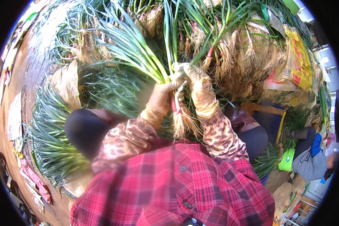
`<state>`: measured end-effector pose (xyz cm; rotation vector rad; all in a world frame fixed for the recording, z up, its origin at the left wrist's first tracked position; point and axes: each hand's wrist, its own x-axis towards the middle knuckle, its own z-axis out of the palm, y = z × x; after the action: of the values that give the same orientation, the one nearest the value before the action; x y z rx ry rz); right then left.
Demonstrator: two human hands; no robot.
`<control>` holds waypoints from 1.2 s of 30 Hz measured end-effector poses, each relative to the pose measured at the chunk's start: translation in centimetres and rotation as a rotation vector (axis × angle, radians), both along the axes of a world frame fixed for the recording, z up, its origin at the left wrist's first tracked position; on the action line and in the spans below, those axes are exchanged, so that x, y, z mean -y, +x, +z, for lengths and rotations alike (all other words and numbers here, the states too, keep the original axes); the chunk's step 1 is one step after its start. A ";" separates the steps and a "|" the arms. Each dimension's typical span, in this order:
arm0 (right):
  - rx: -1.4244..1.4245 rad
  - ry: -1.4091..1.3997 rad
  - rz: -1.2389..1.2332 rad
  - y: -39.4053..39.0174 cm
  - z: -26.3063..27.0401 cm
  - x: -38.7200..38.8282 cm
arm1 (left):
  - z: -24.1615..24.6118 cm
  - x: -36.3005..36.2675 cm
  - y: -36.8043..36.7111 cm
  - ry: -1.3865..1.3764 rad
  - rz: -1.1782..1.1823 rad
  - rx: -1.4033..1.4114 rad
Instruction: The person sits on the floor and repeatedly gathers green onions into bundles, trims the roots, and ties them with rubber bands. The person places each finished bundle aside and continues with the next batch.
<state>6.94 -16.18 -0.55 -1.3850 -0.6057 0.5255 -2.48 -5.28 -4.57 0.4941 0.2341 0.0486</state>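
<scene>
In the middle of the head view my left hand (pixel 164 91), in a pale glove, is closed around a bunch of green onions (pixel 145 58). The leaves fan up to the upper left, while reddish stems and stringy roots (pixel 182 121) hang below the hand. My right hand (pixel 190 74), gloved too, touches the bunch just beside the left one, its fingers bent at the upright green stalks. Whether those fingers hold a stalk of their own cannot be told. Loose green leaves (pixel 115 87) lie beneath and to the left of the hands.
Beyond the hands lies a heap of onions with long roots (pixel 228 53). A yellow printed plastic bag (pixel 301 60) rests at its right. Another leafy pile (pixel 53 135) stands by the left knee. At the far right a person in grey (pixel 310 166) sits near a bright green object (pixel 286 160).
</scene>
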 end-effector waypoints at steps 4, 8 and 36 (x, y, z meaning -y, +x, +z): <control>-0.743 0.652 -0.023 3.8 -0.8 2.1 | 1.5 -0.5 -0.8 -0.015 -0.124 0.006; -0.787 -0.024 0.253 2.4 -1.0 1.2 | 1.6 -0.3 -1.0 -0.312 -0.172 0.221; 0.122 -0.014 -0.337 3.7 -2.7 2.5 | 1.0 -1.9 -0.8 0.037 -0.031 0.049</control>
<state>10.61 -18.73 -3.29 -1.5023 -0.4535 0.1766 -3.33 -3.38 -3.61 0.5324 0.1776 0.0344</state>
